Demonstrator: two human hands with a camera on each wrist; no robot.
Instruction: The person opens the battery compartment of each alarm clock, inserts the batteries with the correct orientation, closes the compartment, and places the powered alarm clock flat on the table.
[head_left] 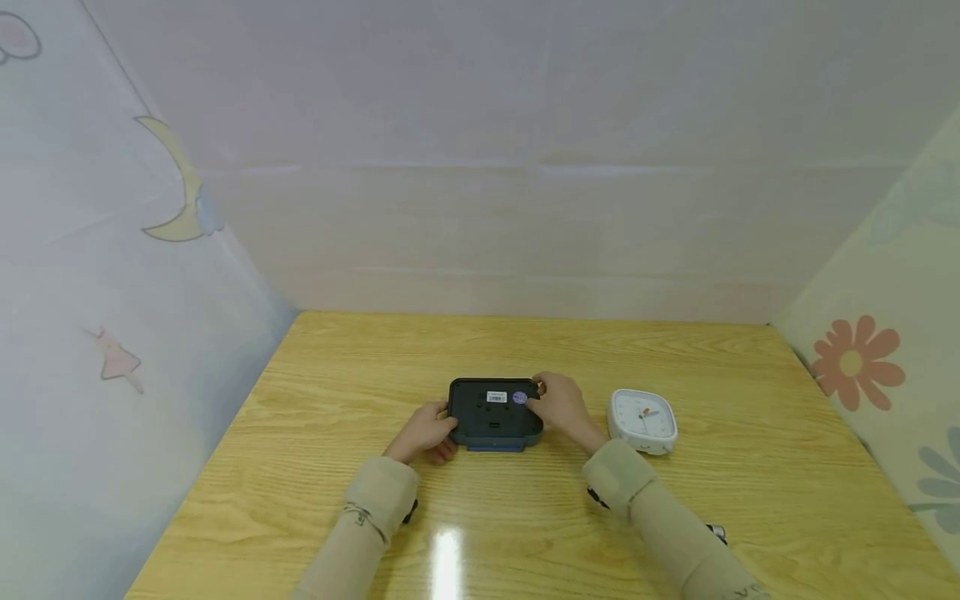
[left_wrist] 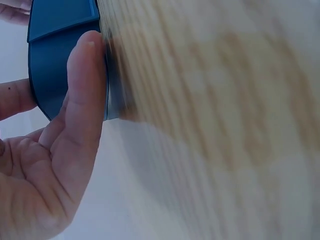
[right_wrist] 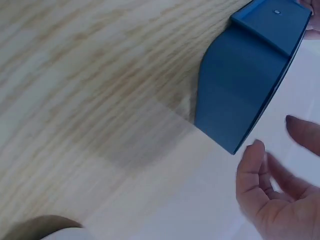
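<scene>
A dark blue desk clock (head_left: 491, 421) lies with its black back upward, showing a barcode label and a round purple sticker. My left hand (head_left: 425, 435) grips its left end, thumb over the back edge and fingers at the side; the left wrist view shows one finger straight along the blue casing (left_wrist: 50, 65). At the upper right corner is my right hand (head_left: 562, 406), thumb over the back near the sticker. A small copper-coloured spot shows by its fingertips, and I cannot tell whether they hold it. Curled fingers (right_wrist: 252, 165) sit close to the casing's corner in the right wrist view.
A white alarm clock (head_left: 642, 421), face up, stands just right of my right hand. Beside the right sleeve lies a small silver and black object (head_left: 717, 533), partly covered. Printed cloth walls (head_left: 480, 242) border the wooden table (head_left: 360, 358) at the back and sides.
</scene>
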